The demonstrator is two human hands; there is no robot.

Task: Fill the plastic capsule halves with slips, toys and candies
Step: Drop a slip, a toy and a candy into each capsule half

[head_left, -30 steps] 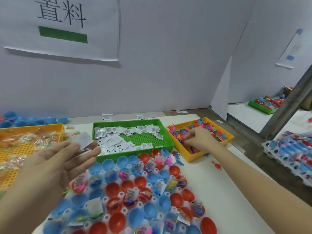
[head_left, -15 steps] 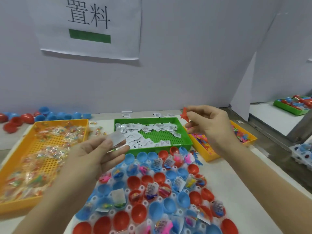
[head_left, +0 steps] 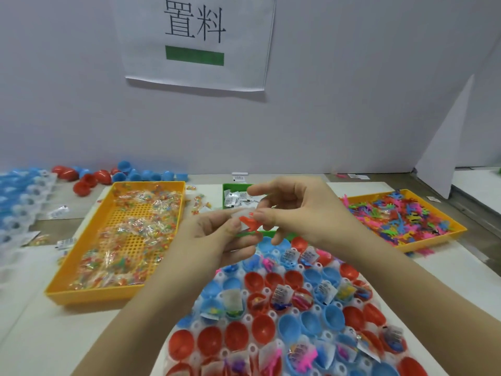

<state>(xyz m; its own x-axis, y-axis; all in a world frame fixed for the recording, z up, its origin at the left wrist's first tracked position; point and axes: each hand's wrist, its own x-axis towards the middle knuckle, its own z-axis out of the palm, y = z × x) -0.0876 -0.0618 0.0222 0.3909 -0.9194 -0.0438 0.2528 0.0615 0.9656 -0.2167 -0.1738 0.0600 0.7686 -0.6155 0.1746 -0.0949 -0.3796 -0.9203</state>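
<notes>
My two hands meet above the far edge of a clear holder [head_left: 248,320] packed with red and blue capsule halves [head_left: 290,327]. My right hand [head_left: 295,210] pinches a small red toy [head_left: 249,223] between thumb and fingers. My left hand [head_left: 217,237] holds a white slip [head_left: 240,214] right against that toy. Several halves hold slips, toys or candies; others are bare. The green slip tray [head_left: 227,192] is mostly hidden behind my hands.
An orange tray of wrapped candies [head_left: 122,240] sits at the left, an orange tray of coloured toys [head_left: 406,218] at the right. Loose red and blue halves [head_left: 108,175] line the back wall. A stack of blue halves [head_left: 16,202] stands far left.
My right hand carried the red toy from the toy tray leftward to my left hand. My left hand, still holding the slip, moved in to meet it. The view swung left.
</notes>
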